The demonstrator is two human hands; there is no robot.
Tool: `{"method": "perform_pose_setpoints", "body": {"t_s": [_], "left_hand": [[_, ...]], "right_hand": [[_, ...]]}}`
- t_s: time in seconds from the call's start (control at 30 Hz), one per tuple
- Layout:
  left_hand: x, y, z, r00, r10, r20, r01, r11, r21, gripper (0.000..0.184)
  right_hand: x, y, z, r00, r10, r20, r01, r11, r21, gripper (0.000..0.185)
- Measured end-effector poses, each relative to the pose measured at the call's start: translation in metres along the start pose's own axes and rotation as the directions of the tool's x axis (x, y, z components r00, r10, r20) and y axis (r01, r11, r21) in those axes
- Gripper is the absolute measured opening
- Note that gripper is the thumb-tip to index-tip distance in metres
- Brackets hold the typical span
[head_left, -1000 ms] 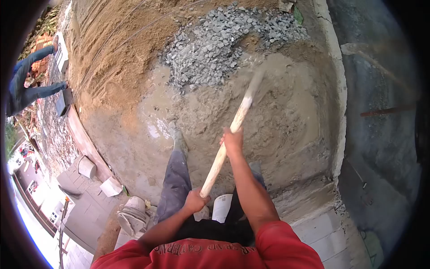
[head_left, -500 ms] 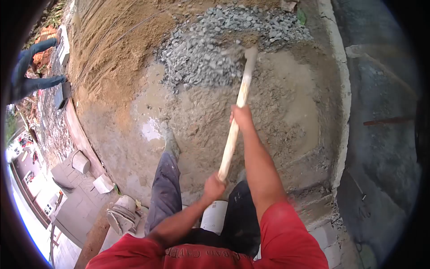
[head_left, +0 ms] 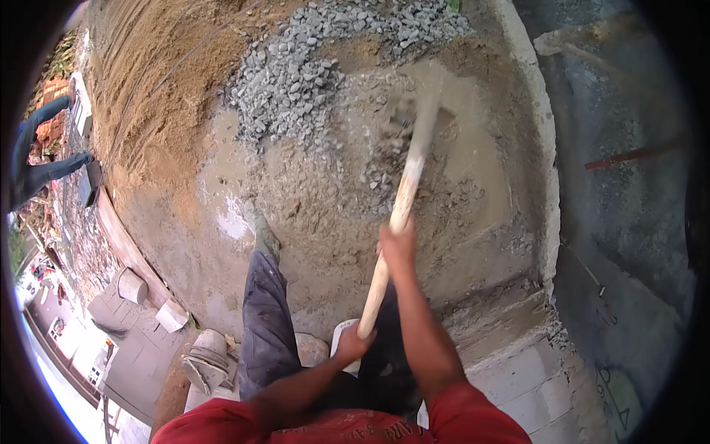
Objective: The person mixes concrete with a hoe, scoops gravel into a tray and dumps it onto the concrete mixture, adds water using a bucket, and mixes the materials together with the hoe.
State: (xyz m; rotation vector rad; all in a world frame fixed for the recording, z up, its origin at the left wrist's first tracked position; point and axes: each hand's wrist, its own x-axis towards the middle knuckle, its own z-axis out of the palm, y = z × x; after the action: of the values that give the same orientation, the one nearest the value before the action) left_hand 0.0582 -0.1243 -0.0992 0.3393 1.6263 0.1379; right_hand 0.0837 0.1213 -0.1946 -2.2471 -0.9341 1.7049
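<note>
Both of my hands are closed round the long wooden handle of a hoe (head_left: 405, 194). My left hand (head_left: 356, 345) grips the butt end, close to my body. Farther up the shaft is my right hand (head_left: 398, 246). The mud-coated far end of the hoe is blurred over the wet grey mix (head_left: 318, 189), with some stones beside it. Beyond and to the left lies a heap of grey gravel (head_left: 285, 92). My boot (head_left: 265, 238) stands in the wet mix.
Brown sand (head_left: 159, 81) spreads at the upper left. A concrete edge (head_left: 547, 155) runs down the right side. Buckets (head_left: 132, 286) stand at the lower left. Another person's legs (head_left: 52, 174) show at the far left.
My hands and the hoe handle have come lower in view, toward my body. Some gravel has shifted off the heap onto the wet mix. The whole view has moved slightly.
</note>
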Motion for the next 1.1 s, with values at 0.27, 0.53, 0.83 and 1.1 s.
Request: {"method": "perform_pose_setpoints", "body": {"t_s": [0.27,0.53,0.83,1.1], "left_hand": [[0.206,0.133,-0.100,0.945,0.305,-0.114,-0.304,0.952,0.026,0.047],[-0.014,-0.029,-0.108,0.977,-0.206,0.061,0.210,0.974,-0.084,0.037],[-0.198,-0.052,-0.201,0.976,-0.198,0.089,0.145,0.900,0.410,0.034],[-0.076,-0.026,-0.117,0.989,-0.139,0.046,0.116,0.937,0.330,0.043]], "right_hand": [[0.205,-0.144,0.041,0.945,-0.311,-0.106,0.282,0.933,-0.222,0.046],[0.024,0.051,0.108,0.998,0.066,0.008,-0.064,0.987,-0.149,0.036],[-0.204,0.070,0.061,0.950,0.302,0.080,-0.287,0.744,0.603,0.027],[-0.040,0.102,0.066,0.946,0.318,0.063,-0.320,0.887,0.332,0.019]]}}
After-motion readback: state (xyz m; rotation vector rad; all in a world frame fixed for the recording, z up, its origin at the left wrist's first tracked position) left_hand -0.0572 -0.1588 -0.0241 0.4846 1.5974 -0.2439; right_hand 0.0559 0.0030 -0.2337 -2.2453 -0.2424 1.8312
